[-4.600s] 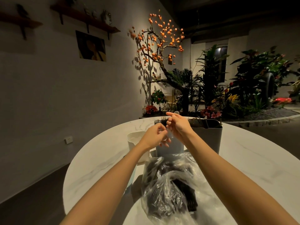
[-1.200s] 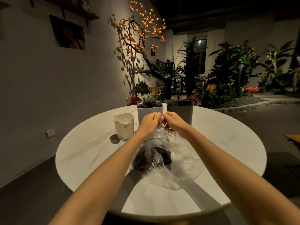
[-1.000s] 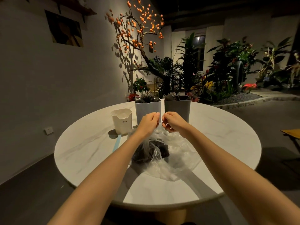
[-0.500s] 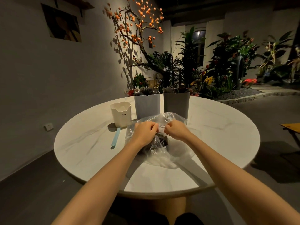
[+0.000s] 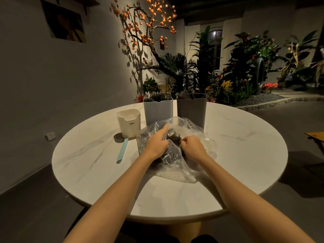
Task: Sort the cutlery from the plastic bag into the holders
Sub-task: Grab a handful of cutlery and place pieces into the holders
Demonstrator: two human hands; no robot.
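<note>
**Two hands at the bag of cutlery**

The left hand (image 5: 156,143) lies on the clear plastic bag (image 5: 177,165) with its fingers fairly straight and pointing away from the person. The right hand (image 5: 192,148) is beside it, fingers curled tight and bunching the plastic near the bag's opening. Dark cutlery (image 5: 172,137) shows through the bag between the two hands. The bag sits crumpled in the middle of the round white tabletop (image 5: 245,146).

Just behind the bag stand two tall holders side by side. The light grey holder (image 5: 157,111) has forks sticking up out of it. The dark grey holder (image 5: 191,109) has more cutlery in it. To the left is a short cream holder (image 5: 129,122). A pale blue stick (image 5: 122,151), maybe a handle, lies flat on the tabletop in front of the cream one.
</note>
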